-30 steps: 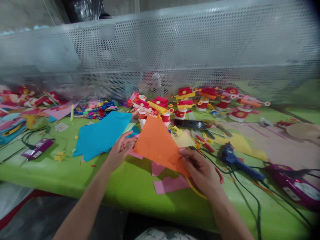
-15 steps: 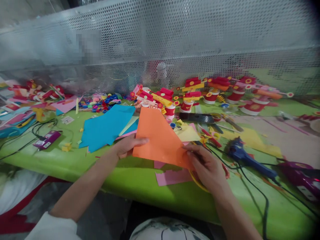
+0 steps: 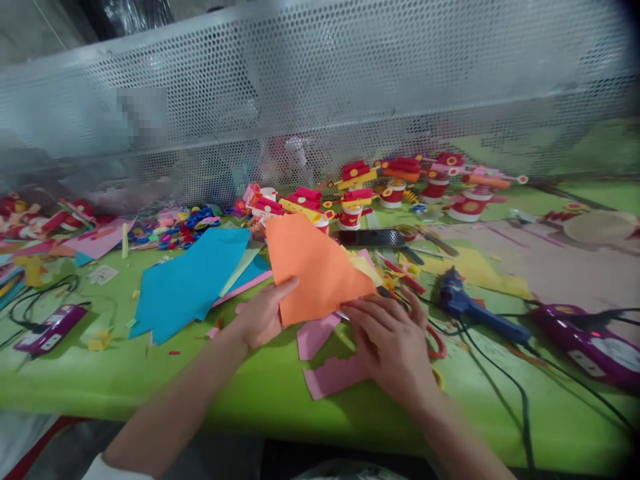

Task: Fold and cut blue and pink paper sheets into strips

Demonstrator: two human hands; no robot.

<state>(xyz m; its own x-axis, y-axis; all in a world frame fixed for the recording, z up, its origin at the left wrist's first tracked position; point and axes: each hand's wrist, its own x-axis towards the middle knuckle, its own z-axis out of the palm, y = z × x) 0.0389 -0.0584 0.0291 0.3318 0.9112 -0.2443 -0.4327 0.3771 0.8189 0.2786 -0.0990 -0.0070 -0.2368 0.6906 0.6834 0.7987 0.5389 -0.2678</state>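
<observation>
My left hand (image 3: 265,310) grips an orange craft sheet (image 3: 310,273) at its lower left edge, thumb on top and fingers beneath. My right hand (image 3: 390,340) is closed at the sheet's lower right edge, knuckles up; its thumb is hidden. A thin metal tip (image 3: 343,315) shows beside the right fingertips; what it belongs to is hidden under the hand. A red handle loop (image 3: 437,343) lies beside that hand, and a bit of yellow shows by the wrist. Below the sheet lie pink cut pieces (image 3: 333,379) on the green table cover (image 3: 240,393).
Blue sheets (image 3: 193,280) lie to the left. At right are a blue glue gun (image 3: 480,310) and a purple power strip (image 3: 590,343) with cords; another purple strip (image 3: 53,330) is far left. Red-and-white paper models (image 3: 357,207) stand before a perforated metal panel (image 3: 320,87).
The orange sheet has turned and bent, its right corner rising. My right hand has shifted left along its edge and turned knuckles up. The whole view has swung right.
</observation>
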